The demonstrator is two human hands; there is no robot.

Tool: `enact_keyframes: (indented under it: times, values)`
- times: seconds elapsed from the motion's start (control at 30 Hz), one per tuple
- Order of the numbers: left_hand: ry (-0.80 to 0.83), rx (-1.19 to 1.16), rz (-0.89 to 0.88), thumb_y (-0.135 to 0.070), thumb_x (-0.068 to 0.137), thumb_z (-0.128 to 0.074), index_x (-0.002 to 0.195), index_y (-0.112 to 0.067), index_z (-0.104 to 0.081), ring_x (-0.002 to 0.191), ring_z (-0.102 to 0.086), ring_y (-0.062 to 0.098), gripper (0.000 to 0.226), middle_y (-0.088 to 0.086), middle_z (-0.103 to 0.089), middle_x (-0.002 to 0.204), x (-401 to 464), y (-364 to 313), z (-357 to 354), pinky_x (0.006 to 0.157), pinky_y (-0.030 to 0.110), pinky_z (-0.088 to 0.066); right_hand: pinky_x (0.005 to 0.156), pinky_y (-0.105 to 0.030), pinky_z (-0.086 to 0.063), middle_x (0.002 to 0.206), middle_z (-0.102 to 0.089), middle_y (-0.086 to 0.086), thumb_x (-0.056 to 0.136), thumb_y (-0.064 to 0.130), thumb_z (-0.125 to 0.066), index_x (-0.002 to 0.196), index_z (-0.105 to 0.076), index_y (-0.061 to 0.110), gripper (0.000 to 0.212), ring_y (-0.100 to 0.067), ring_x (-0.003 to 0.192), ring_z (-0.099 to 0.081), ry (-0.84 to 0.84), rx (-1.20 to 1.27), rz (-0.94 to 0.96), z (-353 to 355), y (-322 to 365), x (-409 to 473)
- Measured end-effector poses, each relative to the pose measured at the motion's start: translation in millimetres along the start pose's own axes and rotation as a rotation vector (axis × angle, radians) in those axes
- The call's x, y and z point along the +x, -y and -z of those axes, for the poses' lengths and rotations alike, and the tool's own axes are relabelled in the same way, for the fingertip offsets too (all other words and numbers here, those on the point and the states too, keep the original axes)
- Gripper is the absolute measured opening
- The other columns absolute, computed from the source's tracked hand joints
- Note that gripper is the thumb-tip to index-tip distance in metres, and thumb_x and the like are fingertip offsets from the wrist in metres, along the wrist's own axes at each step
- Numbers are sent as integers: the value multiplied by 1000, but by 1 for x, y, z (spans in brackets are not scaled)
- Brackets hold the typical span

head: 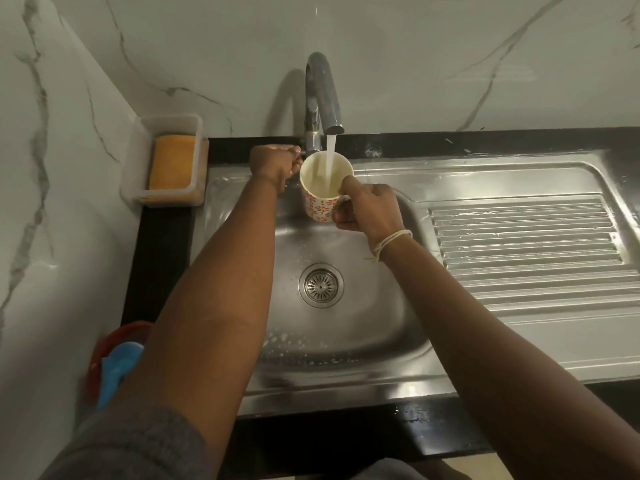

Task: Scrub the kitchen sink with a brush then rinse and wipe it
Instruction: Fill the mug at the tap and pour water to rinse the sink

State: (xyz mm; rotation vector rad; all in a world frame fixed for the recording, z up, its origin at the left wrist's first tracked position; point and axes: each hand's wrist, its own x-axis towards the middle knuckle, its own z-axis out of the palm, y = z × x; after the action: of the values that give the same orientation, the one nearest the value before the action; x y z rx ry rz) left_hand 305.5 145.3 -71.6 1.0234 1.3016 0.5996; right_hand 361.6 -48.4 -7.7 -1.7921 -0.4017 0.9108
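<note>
A steel sink [346,344] with a round drain [321,285] lies below me, its basin wet with droplets. Water runs from the curved chrome faucet [323,91] into a white mug with red flowers [320,202]. My right hand [367,209] grips the mug by its handle and holds it under the stream. My left hand [275,164] is curled round the faucet's lever at the base of the tap. No brush is in view.
A clear plastic holder [138,161] with an orange sponge [171,161] stands at the sink's back left corner. The ribbed drainboard [526,244] stretches to the right. Red and blue plastic items [117,358] sit at the left, partly behind my forearm. Marble walls close the back and left.
</note>
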Motion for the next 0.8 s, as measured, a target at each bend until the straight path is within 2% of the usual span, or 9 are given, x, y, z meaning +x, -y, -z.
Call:
enact_keyframes:
  times: [0.13,0.27,0.33,0.47,0.63,0.8]
  values:
    - [23,-66,38,-6,86,-71,92,-1,-69,65,-68,12,8,4,-70,77,3,5,1,73,30,-59,78,-48,-62,65,-68,-11,89,23,-61,80,-70,2,25,-23,66,-66,26,63,-23,-1,-4,2]
    - [7,-57,55,-6,84,-74,76,-4,-65,53,-66,8,12,0,-69,66,4,6,-1,71,32,-59,77,-45,-62,68,-69,-11,90,23,-61,80,-71,3,25,-21,67,-68,25,48,-12,-3,-4,2]
    - [-11,-34,59,-9,80,-77,73,-6,-64,58,-66,12,16,0,-70,66,8,7,0,78,38,-59,76,-45,-63,68,-69,-11,90,24,-62,79,-71,2,26,-22,68,-68,23,42,-8,-4,-3,3]
    - [-35,38,34,-21,77,-82,76,-7,-69,78,-73,23,19,7,-74,78,10,9,4,78,44,-60,74,-43,-63,67,-70,-11,91,26,-62,76,-71,3,28,-22,68,-70,17,34,0,-5,-3,4]
    - [8,10,50,-15,83,-77,78,-4,-67,72,-70,20,16,7,-71,77,3,5,3,77,44,-60,74,-44,-63,64,-69,-10,90,25,-62,78,-72,0,30,-21,64,-68,10,29,0,-5,-7,5]
    - [78,-1,78,-15,88,-71,88,-1,-66,73,-68,20,15,11,-70,85,2,4,3,81,45,-59,74,-44,-63,64,-69,-12,90,25,-62,81,-72,-3,31,-22,63,-68,1,40,2,-3,-8,4]
